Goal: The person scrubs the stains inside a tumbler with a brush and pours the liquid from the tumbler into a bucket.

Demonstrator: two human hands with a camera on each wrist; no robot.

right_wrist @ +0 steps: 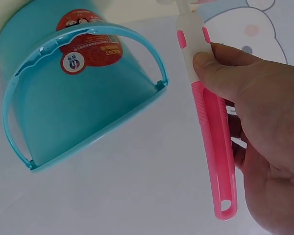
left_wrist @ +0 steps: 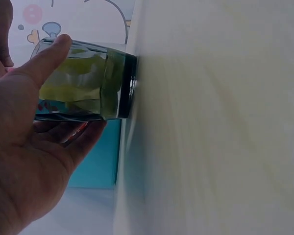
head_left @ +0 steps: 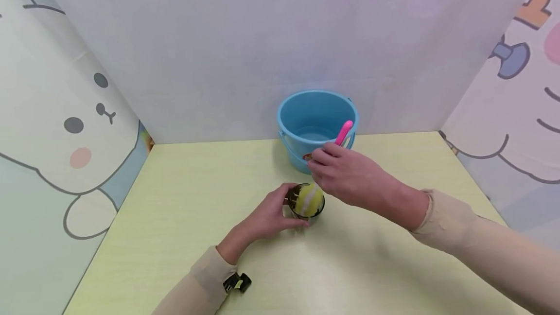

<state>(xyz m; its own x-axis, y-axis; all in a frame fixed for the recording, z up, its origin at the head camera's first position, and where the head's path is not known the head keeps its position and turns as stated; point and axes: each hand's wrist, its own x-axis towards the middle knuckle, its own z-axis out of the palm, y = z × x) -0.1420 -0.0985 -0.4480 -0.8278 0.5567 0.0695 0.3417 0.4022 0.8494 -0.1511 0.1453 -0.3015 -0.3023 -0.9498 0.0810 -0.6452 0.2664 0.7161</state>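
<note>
A clear drinking glass point(left_wrist: 118, 88) stands on the table, and my left hand point(head_left: 272, 214) grips its side with the thumb and fingers around it. Inside the glass sits the yellow and white sponge head point(head_left: 309, 200) of a cup brush. My right hand point(head_left: 345, 173) is above and to the right of the glass, pinching the brush's pink and white handle point(right_wrist: 216, 147) between thumb and fingers. The pink end of the handle points up and away from me. In the head view, the right hand hides the lower handle.
Just behind the glass, a light blue bucket point(head_left: 286, 119) stands on the pale yellow table point(head_left: 197, 198) against the back wall. Its carrying handle point(right_wrist: 88, 28) hangs down its front. Cartoon-printed panels point(head_left: 52, 86) flank the table on both sides.
</note>
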